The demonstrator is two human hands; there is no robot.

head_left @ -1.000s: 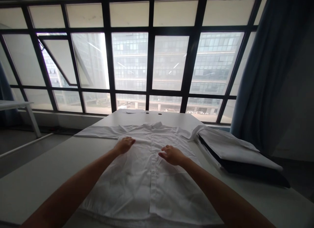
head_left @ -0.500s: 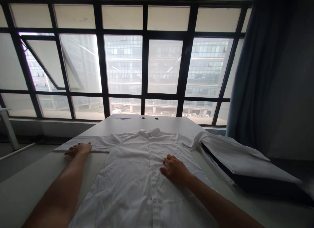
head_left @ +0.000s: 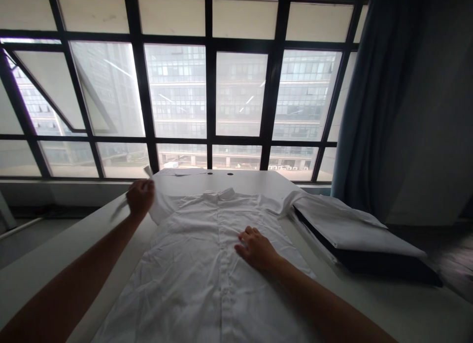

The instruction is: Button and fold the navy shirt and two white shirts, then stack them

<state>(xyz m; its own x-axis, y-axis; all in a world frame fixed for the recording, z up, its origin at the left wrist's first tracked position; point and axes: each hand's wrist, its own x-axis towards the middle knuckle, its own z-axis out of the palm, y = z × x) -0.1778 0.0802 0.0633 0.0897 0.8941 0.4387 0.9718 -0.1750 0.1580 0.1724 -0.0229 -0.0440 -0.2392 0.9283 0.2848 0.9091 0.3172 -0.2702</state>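
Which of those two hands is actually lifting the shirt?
The left hand: it is raised and holds up a sleeve of the white shirt. The right hand just rests flat on the shirt's front.

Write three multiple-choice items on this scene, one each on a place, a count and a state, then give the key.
1. Where on the button-front shirt does the right hand rest?
A) the collar
B) the front panel
C) a cuff

2. How many hands are in view?
A) one
B) three
C) two

3. What state is the shirt in?
A) spread out on the table, front up
B) balled up
C) on a hanger

Key:
1. B: the hand lies flat beside the button line.
2. C: the left hand is raised by a sleeve, and the right lies on the shirt.
3. A: the buttons face up.
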